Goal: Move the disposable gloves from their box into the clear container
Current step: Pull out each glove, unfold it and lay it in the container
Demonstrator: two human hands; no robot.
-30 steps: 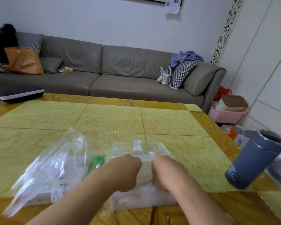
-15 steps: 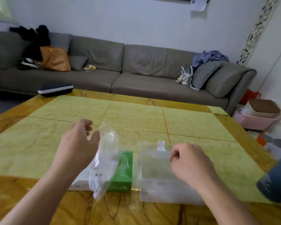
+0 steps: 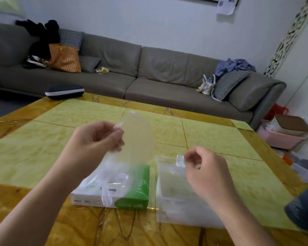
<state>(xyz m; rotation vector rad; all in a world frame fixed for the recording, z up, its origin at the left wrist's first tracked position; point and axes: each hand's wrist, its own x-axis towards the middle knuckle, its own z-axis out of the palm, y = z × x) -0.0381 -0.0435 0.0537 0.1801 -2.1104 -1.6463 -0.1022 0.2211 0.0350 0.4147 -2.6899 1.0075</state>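
The white and green glove box (image 3: 132, 197) lies flat on the yellow table (image 3: 43, 153), near its front edge. My left hand (image 3: 94, 142) is raised above the box and pinches a thin translucent disposable glove (image 3: 139, 137). The blurred glove billows upward, its lower end trailing down over the box. Right of the box sits the clear container (image 3: 169, 190) with a small white tab (image 3: 180, 159) on its far rim. My right hand (image 3: 204, 173) hovers over the container, fingers curled beside the tab with nothing visible between them.
A blue-grey tumbler (image 3: 302, 212) stands at the table's right front corner. A dark case (image 3: 64, 92) rests at the far left edge. A grey sofa (image 3: 149, 71) runs behind the table, and a pink bin (image 3: 281, 139) sits on the floor to the right.
My left hand left the container, went to the glove box and lifted a glove above it. My right hand stayed over the container. The view shifted left.
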